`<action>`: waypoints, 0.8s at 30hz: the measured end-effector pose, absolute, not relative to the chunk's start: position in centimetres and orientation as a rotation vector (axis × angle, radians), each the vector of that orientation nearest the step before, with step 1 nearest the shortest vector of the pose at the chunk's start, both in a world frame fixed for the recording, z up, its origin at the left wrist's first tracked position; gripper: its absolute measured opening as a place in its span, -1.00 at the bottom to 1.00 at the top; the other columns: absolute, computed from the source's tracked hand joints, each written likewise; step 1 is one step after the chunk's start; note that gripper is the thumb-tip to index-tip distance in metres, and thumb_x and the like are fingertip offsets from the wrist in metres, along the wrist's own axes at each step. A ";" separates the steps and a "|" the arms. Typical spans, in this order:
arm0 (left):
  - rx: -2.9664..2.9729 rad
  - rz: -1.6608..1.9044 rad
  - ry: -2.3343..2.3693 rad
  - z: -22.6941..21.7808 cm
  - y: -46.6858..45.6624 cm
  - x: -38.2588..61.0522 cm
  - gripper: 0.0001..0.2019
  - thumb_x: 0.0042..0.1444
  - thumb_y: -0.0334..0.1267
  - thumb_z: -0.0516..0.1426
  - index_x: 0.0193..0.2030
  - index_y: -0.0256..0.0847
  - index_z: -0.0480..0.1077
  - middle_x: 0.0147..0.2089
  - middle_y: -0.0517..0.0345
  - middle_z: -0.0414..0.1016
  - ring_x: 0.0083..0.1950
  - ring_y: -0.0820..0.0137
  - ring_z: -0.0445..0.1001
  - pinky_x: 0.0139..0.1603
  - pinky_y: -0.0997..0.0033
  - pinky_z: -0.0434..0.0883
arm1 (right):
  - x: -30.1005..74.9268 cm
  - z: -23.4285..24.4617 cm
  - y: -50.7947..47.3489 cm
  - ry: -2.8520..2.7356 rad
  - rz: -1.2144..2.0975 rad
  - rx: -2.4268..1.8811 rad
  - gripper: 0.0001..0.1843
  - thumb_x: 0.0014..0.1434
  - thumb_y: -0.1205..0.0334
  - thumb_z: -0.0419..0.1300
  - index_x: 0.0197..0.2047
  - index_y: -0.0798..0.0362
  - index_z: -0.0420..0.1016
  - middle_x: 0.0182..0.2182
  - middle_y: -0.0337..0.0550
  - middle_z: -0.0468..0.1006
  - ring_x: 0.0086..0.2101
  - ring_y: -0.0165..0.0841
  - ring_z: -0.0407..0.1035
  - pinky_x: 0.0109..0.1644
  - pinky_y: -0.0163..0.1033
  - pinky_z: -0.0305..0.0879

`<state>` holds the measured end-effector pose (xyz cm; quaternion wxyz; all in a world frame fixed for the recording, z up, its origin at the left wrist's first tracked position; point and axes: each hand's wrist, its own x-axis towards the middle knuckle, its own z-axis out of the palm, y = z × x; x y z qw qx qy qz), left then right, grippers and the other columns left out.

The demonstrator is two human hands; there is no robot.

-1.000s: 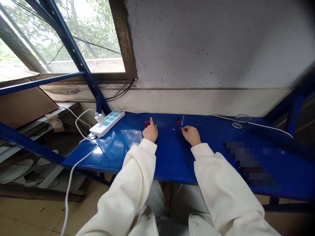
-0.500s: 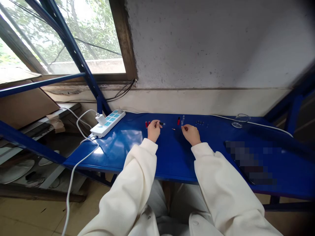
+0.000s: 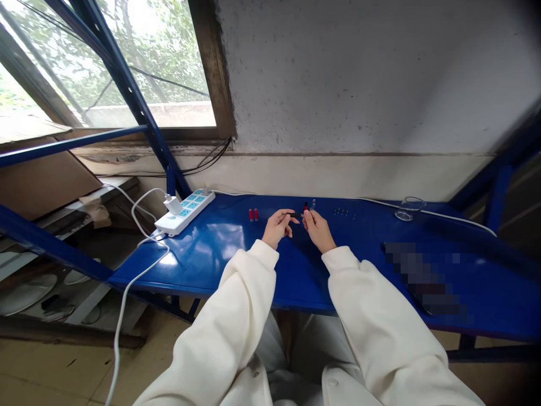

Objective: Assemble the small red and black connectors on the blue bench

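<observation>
Black rod [image 3: 297,215] sits between inward-angled left hand [image 3: 276,226] and right hand [image 3: 318,229]

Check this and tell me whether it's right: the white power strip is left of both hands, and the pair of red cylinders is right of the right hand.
Not quite: the pair of red cylinders is left of the left hand, as the head view shows. The white power strip is where you said.

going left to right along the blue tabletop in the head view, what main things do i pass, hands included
White power strip → two red cylinders → left hand → thin dark piece → right hand → clear round container.
</observation>
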<state>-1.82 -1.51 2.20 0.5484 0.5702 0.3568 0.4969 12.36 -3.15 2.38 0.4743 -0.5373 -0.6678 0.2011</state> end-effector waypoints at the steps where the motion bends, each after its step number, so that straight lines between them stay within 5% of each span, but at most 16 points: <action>1: 1.351 1.175 0.836 2.1 -1.5 -1.9 -0.72 0.11 -0.15 0.01 -0.10 -0.28 0.26 -0.31 0.08 0.45 -0.68 0.65 0.29 -0.72 0.64 0.07 | 12.4 2.3 -3.1 -1.626 0.500 -1.307 -0.55 0.20 -0.09 -0.22 -0.50 0.04 0.19 -0.58 -0.23 0.35 -0.46 -0.43 0.29 -0.32 -0.37 0.19; 18: 1.277 1.220 0.808 1.5 -1.1 -2.0 -0.69 0.04 -0.13 0.09 -0.14 -0.30 0.28 -0.36 0.10 0.46 -0.71 0.62 0.30 -0.77 0.62 0.01 | 12.6 1.4 -2.5 -1.666 0.412 -1.259 -0.67 0.17 -0.01 -0.11 -0.41 0.05 0.25 -0.54 -0.23 0.37 -0.52 -0.43 0.25 -0.38 -0.33 0.14; 24: 1.274 1.247 0.838 1.2 -0.9 -2.1 -0.69 0.05 -0.12 0.08 -0.14 -0.31 0.28 -0.36 0.09 0.46 -0.72 0.62 0.30 -0.77 0.62 0.00 | 12.9 0.4 -1.7 -1.683 0.449 -1.203 -0.75 0.17 0.05 -0.09 -0.25 0.06 0.22 -0.39 -0.17 0.41 -0.49 -0.44 0.27 -0.34 -0.31 0.20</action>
